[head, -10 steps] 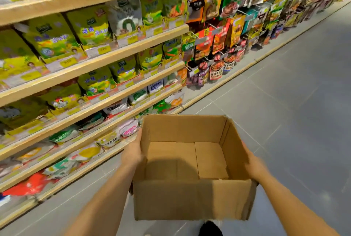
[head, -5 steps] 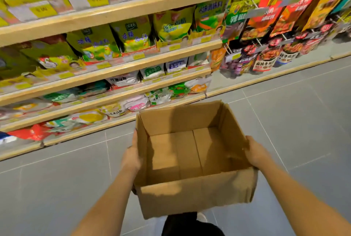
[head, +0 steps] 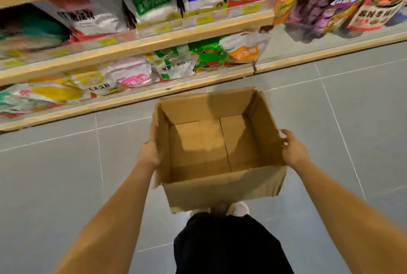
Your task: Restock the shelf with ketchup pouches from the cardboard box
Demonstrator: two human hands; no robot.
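Observation:
I hold an open cardboard box (head: pixel 222 187) in front of me, above the grey floor. Its inside shows only bare cardboard flaps; no pouches are visible in it. My left hand (head: pixel 149 152) grips the box's left wall, fingers over the rim. My right hand (head: pixel 293 149) grips the right wall the same way. The wooden shelf (head: pixel 141 99) runs across the top of the view, its lowest tiers stocked with white, yellow and green pouches. No ketchup pouch can be picked out.
Hanging packets (head: pixel 343 6) fill pegs at the upper right. Grey floor tiles (head: pixel 66 185) spread below the shelf. My dark trousers (head: pixel 229 245) and light shoes (head: pixel 237 208) show under the box.
The view has tilted down and closer to the lower shelves. The box stays between both hands and has sunk lower, towards the floor in front of the bottom shelf.

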